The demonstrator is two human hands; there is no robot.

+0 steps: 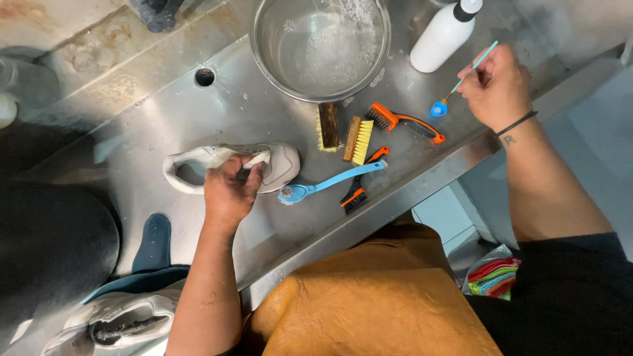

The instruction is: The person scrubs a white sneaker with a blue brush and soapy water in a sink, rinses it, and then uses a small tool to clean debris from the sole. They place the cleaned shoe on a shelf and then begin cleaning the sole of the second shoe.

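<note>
My left hand (227,191) grips a pale grey sneaker (277,166) that lies on its side on the wet steel counter (165,112). Off to the right, my right hand (496,86) pinches the thin handle of a small blue brush (440,107), whose round head touches the counter. Between my hands lie several brushes: a long blue one (326,186), a wooden one with dark bristles (328,125), a yellow-bristled one (359,140), an orange-handled one (403,121) and an orange-and-black one (359,188).
A steel bowl (264,39) holding soapy water stands at the back, with a white bottle (438,41) to its right. A second sneaker (119,322) lies at lower left. Coloured cloths (493,277) sit below the counter edge. I wear an orange apron (369,310).
</note>
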